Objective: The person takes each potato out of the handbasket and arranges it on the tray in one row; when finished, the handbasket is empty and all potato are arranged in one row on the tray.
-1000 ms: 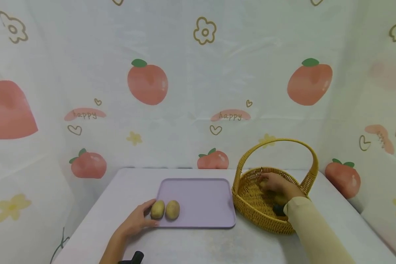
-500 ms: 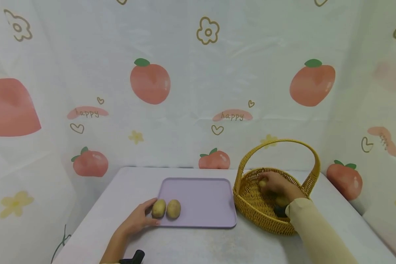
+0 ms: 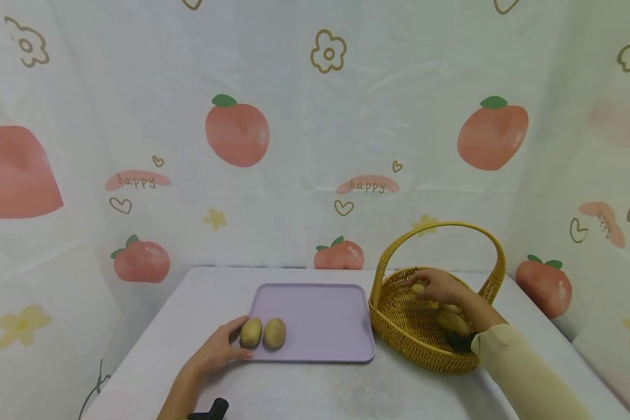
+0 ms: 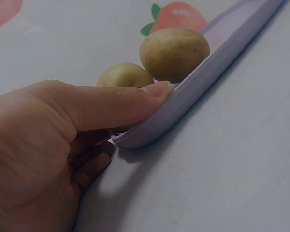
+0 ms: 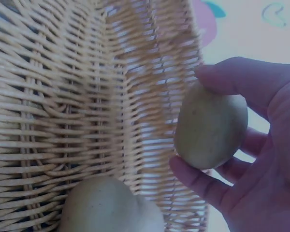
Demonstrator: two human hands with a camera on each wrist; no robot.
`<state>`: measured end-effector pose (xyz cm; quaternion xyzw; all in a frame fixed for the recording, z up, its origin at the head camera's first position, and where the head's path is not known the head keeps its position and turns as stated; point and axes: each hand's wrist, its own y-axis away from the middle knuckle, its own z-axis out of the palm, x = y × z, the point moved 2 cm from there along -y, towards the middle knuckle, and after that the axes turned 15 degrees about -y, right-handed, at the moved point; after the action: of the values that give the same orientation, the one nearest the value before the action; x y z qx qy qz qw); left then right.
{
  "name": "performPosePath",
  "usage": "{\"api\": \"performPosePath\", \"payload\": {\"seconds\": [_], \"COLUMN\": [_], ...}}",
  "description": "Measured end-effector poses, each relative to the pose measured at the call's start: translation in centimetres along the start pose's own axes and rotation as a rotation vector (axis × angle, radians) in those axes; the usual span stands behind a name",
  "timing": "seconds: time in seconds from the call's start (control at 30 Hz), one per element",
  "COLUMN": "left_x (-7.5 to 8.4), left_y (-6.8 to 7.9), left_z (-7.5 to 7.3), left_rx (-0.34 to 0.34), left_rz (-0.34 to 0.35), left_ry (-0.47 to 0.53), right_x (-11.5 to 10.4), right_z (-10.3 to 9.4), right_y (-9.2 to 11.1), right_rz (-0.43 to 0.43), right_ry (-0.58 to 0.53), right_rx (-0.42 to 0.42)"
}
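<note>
In the head view, my right hand (image 3: 441, 290) is inside the yellow wicker basket (image 3: 417, 347) and holds a potato (image 5: 211, 126) between thumb and fingers. More potatoes (image 5: 99, 205) lie in the basket beneath that wrist, partly hidden by it. My left hand (image 3: 216, 350) grips the near left corner of a light purple tray (image 3: 328, 321), thumb over the rim and fingers at its outer side. Two potatoes, a left one (image 3: 251, 333) and a right one (image 3: 275, 333), sit side by side on the tray close to that hand.
The basket's tall arched handle (image 3: 443, 224) rises above the right forearm. Basket and tray stand side by side on a white table (image 3: 315, 388). Behind them hangs a white curtain (image 3: 289, 227) printed with fruit and flowers.
My right hand has risen slightly inside the basket with the potato, uncovering more of the potatoes beneath. The left hand, the tray and its two potatoes stay put.
</note>
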<state>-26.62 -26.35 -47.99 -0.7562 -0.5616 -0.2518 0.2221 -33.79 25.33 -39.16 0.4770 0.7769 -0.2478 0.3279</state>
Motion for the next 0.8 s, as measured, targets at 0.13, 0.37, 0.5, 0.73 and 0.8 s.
{"api": "performPosePath", "payload": {"seconds": [0.13, 0.37, 0.5, 0.73, 0.8], "left_x": [0.0, 0.0, -0.1, -0.2, -0.1], "left_y": [0.0, 0.0, 0.0, 0.0, 0.0], "left_z": [0.0, 0.0, 0.0, 0.0, 0.0], "left_rx": [-0.001, 0.003, 0.002, 0.011, 0.011], "left_rz": [0.001, 0.001, 0.022, 0.049, 0.040], "left_ry": [-0.002, -0.019, -0.027, -0.030, -0.030], "right_x": [-1.2, -3.0, -4.1, -6.1, -6.7], "right_z": [0.2, 1.0, 1.3, 2.7, 3.3], "right_y": [1.1, 2.8, 3.6, 4.7, 4.8], "right_rz": [-0.065, -0.126, -0.166, -0.162, -0.190], "right_ry": [-0.015, 0.001, 0.011, -0.106, -0.125], "right_rx": [0.001, 0.023, 0.037, -0.004, -0.033]}}
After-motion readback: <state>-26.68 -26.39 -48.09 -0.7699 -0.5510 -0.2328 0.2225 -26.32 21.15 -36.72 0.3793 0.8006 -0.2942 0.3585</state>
